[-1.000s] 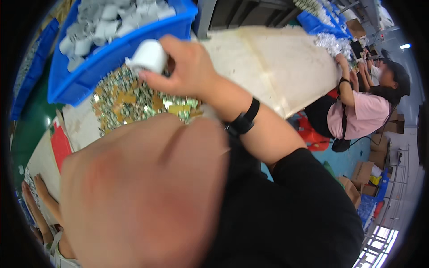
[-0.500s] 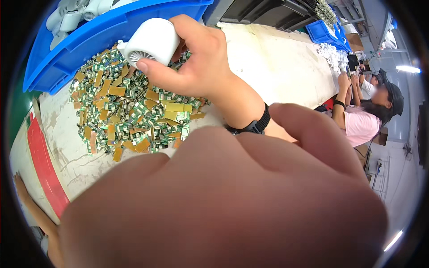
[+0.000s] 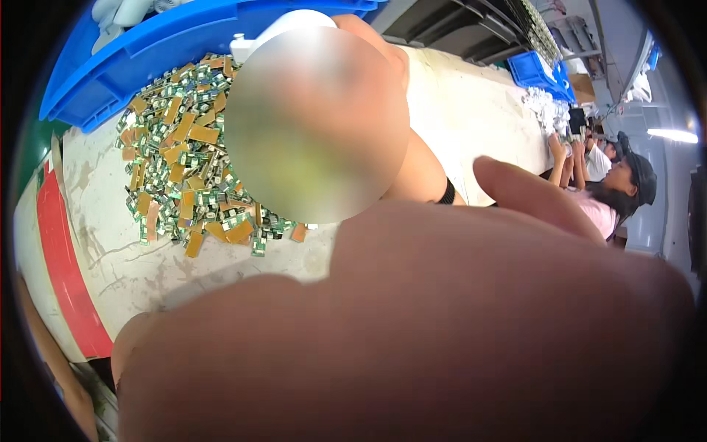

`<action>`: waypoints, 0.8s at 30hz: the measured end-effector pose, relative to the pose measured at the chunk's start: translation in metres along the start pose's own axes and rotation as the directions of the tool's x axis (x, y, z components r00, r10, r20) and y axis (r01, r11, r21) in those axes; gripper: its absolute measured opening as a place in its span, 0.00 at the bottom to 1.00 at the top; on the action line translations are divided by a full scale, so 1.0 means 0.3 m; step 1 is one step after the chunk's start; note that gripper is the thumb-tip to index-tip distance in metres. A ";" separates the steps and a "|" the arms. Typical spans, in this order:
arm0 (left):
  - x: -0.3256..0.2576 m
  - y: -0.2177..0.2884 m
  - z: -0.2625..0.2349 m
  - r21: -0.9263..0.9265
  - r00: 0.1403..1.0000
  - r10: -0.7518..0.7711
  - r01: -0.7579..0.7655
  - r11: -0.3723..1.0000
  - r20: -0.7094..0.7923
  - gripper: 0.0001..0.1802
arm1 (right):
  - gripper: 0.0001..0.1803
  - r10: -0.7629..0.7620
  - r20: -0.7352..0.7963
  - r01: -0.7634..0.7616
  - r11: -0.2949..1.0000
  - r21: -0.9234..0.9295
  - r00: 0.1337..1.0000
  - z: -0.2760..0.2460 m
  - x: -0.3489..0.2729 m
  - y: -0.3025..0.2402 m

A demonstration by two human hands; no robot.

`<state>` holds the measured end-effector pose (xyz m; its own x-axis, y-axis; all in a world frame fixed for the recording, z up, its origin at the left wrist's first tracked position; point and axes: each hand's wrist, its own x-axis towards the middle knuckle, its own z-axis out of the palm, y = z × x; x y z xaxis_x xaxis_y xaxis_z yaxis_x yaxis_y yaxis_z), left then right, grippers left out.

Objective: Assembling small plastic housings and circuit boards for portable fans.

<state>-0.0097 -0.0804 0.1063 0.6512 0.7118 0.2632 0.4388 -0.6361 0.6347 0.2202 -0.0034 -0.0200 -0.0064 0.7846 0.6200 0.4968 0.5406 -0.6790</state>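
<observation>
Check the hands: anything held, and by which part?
Cannot tell: blur hides the right hand; only the top of a white part shows. The left hand fills the foreground, unfocused.

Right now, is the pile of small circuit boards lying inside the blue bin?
No, the pile of small circuit boards lies on the worktable, beside the blue bin.

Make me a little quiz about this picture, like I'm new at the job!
1. True or false: the bin is red.
2. Where do the boards lie? A) in a pile on the table B) on the floor C) inside the bin
3. Fill in: the co-worker at the right wears a ___ cap.

Key: 1 false, it is blue; 2 A; 3 black.
</observation>
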 end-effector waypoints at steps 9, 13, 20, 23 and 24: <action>-0.029 -0.065 -0.024 0.038 0.997 -0.031 0.034 0.999 -0.067 0.18 | 0.24 -0.066 -0.028 0.066 0.998 -0.011 0.997 0.029 -0.017 0.016; 0.039 -0.011 -0.041 0.030 0.998 0.034 -0.033 0.999 -0.044 0.18 | 0.24 -0.161 -0.018 0.160 0.986 -0.050 0.987 0.017 0.013 0.027; 0.051 -0.015 -0.055 0.073 0.999 0.040 -0.042 0.996 0.026 0.19 | 0.26 -0.085 -0.030 0.084 0.996 -0.032 0.996 0.061 -0.008 0.055; -0.015 -0.037 -0.085 0.086 0.999 0.003 -0.007 0.996 0.047 0.20 | 0.24 0.057 0.046 -0.056 0.998 -0.029 0.997 -0.014 0.002 -0.004; -0.022 -0.053 -0.084 0.121 1.000 -0.004 0.001 0.993 0.023 0.20 | 0.21 -0.010 0.068 0.010 1.000 -0.007 0.998 0.002 0.000 0.007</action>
<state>-0.0366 -0.0675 0.1127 0.6637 0.7072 0.2435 0.5113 -0.6666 0.5424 0.2208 -0.0021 -0.0217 -0.0707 0.7981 0.5983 0.5024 0.5467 -0.6699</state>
